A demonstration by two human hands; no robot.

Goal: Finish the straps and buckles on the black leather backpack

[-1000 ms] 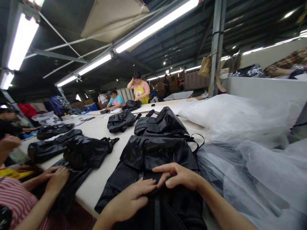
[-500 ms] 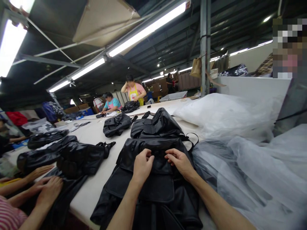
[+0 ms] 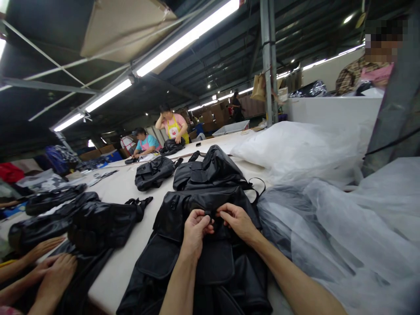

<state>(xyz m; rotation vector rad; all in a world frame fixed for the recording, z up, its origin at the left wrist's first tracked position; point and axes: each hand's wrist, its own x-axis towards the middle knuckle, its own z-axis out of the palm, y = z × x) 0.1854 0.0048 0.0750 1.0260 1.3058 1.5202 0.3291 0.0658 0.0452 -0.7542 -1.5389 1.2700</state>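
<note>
Beneath the left hand (image 3: 195,229) and right hand (image 3: 237,222) lies a bag (image 3: 216,260) on the bench (image 3: 108,278), its long axis roughly in line with their reach; both sit side by side at its far half, equally near, fingertips bunched, though whether pinching it I cannot tell

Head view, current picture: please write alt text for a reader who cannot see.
A person's left hand and right hand work at the upper front of a black bag on a pale table. Other black bags lie beyond and left; translucent sheeting lies right.
</note>
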